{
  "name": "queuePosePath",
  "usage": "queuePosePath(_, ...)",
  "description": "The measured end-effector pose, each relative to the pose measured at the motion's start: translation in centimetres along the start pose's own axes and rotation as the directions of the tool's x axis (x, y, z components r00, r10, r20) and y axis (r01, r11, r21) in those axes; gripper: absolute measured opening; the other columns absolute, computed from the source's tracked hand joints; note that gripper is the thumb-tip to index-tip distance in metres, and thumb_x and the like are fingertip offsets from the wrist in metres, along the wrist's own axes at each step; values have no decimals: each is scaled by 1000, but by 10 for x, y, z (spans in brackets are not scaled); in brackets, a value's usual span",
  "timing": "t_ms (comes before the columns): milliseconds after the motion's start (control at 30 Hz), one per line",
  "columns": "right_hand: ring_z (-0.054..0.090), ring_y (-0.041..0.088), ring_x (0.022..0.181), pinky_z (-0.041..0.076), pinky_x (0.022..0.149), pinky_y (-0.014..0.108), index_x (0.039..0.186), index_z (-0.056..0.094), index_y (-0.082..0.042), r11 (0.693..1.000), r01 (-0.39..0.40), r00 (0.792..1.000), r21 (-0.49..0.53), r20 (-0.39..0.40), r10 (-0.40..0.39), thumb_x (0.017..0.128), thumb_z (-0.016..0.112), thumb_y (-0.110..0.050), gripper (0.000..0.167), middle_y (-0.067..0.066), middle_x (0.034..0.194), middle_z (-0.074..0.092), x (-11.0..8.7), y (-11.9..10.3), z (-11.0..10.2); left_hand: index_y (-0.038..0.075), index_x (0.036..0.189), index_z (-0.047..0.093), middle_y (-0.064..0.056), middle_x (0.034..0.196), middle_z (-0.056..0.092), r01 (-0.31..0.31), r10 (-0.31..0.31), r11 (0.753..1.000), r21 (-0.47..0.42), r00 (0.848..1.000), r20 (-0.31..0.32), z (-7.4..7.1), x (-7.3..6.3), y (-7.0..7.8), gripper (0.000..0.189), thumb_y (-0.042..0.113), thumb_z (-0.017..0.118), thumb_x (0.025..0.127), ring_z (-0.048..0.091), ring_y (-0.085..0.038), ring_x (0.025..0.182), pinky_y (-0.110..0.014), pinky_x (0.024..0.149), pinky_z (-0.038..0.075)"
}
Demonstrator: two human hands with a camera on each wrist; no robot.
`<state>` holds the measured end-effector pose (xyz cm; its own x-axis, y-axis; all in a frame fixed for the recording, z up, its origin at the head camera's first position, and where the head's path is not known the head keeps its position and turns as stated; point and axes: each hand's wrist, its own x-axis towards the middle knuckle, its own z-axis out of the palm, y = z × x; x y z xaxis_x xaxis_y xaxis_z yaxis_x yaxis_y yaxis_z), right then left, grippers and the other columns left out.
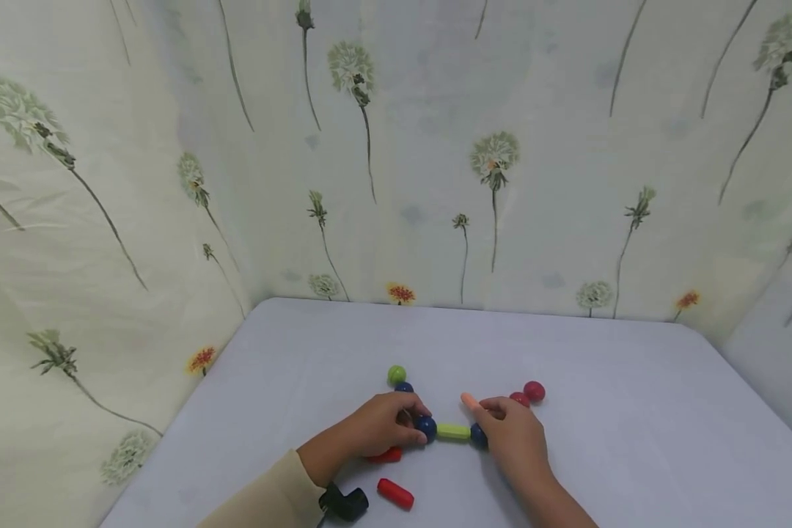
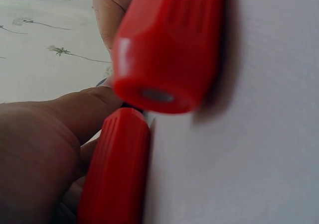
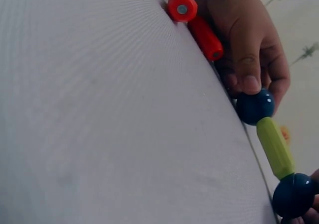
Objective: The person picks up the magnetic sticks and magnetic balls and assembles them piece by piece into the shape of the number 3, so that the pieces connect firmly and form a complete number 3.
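Note:
Two dark blue balls [image 3: 255, 107] are joined by a yellow-green magnetic rod [image 1: 453, 432]. My left hand [image 1: 386, 424] pinches the left ball between thumb and fingers. At the right ball [image 1: 478, 435], my right hand [image 1: 516, 436] holds an orange rod [image 1: 470, 401] that slants up and away. That hand covers part of the right ball, so whether the orange rod touches it cannot be told. Two red rods lie by the left hand: one [image 1: 386, 455] partly under it, the other [image 1: 395, 494] nearer me. Up close in the left wrist view, a red rod [image 2: 167, 59] shows its silver end.
Beyond the left hand are a green ball [image 1: 397, 375] and another blue ball [image 1: 404, 388]. Two red balls [image 1: 534, 391] sit beyond the right hand. A black angled object [image 1: 345, 504] lies by the left sleeve. The white table [image 1: 607, 381] meets a flowered cloth behind.

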<state>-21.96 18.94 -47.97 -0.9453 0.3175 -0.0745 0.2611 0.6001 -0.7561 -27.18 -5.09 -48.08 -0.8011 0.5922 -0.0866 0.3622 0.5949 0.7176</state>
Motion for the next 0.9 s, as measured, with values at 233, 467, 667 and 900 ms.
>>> queuePosePath(233,63,23,92,55,73,33,119,75,-7,1000,4,1000,10,3,-4,99,71,-39,38,4,100,75,-1,1,-1,27,120,72,17,96,66,-8,9,1000,23,1000,-10,2,3,-1,31,26,84,91,61,-5,84,-23,77,52)
queuePosePath(467,63,22,90,54,71,30,118,75,-7,999,-10,1000,30,9,9,99,71,-37,37,5,98,75,-4,-1,-2,28,119,72,17,95,66,-1,1,1000,23,1000,-19,4,3,-2,31,27,84,91,61,-4,84,-23,78,52)
queuePosePath(667,62,23,91,54,69,29,118,73,-7,999,-22,1000,41,8,22,99,71,-39,38,7,100,74,-5,-2,-1,26,119,72,16,94,67,1,0,1000,25,1000,-27,3,3,0,31,26,85,90,61,-3,84,-22,78,53)
queuePosePath(900,60,23,88,49,65,29,107,70,-8,997,-19,1000,75,3,19,98,73,-37,31,7,96,71,-6,-3,1,25,120,72,16,94,66,8,-7,999,31,1000,-27,4,3,1,32,26,84,90,61,-3,84,-22,78,53)
